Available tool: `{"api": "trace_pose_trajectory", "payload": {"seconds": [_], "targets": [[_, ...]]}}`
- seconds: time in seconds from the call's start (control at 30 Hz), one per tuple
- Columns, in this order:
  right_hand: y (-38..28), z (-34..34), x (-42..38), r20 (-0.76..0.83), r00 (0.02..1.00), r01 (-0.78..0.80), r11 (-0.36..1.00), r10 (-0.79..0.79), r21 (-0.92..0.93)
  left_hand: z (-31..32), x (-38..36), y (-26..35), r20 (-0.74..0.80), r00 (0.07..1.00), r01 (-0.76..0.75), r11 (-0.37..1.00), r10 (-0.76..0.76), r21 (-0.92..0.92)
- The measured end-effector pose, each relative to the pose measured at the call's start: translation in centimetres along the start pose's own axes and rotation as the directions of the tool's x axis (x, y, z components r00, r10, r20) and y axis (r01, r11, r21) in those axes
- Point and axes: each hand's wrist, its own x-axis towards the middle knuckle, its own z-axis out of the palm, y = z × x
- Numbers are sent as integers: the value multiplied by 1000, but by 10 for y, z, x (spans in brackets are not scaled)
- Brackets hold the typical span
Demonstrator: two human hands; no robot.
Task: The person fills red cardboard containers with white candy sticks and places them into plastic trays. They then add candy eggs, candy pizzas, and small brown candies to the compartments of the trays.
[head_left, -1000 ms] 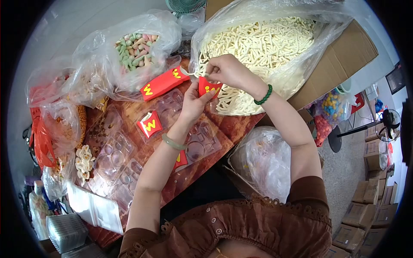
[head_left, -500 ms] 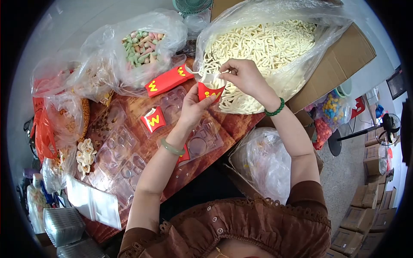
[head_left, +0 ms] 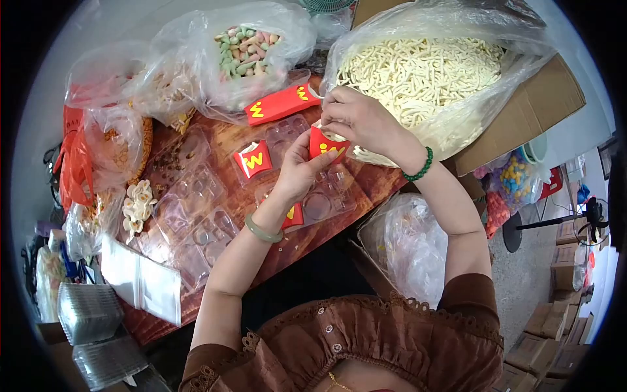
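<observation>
My left hand is wrapped round a small red carton with a yellow zigzag mark, holding it upright. Pale fry-shaped sticks show at its mouth. Bent over that mouth, my right hand has its fingers closed, their tips mostly hidden. A similar small red carton lies to the left with pale contents at its top. Part of another red carton shows beside my left wrist. Behind the held carton lies a long red stack of cartons.
A large open plastic bag of pale sticks fills a cardboard box at back right. Cone-shaped pieces sit in a clear bag. Clear moulded trays cover parts of the table. Left are white flower-like pieces and stacked trays.
The view has shifted, so table items appear further right. My right hand has turned lower over the carton, its fingers now covering more of the mouth. My left hand still grips the carton.
</observation>
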Motion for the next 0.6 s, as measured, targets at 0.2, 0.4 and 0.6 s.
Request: {"api": "trace_pose_trajectory", "payload": {"seconds": [0.2, 0.4, 0.6], "targets": [[-34, 26, 17, 150, 987, 61, 998, -62, 13, -30, -37, 14, -176, 981, -64, 989, 87, 135], [-78, 82, 54, 259, 956, 106, 986, -136, 126, -57, -99, 34, -398, 875, -157, 938, 278, 309], [-134, 179, 118, 362, 906, 54, 907, -220, 417, -96, -204, 91, -403, 689, 28, 534, 602, 845]]}}
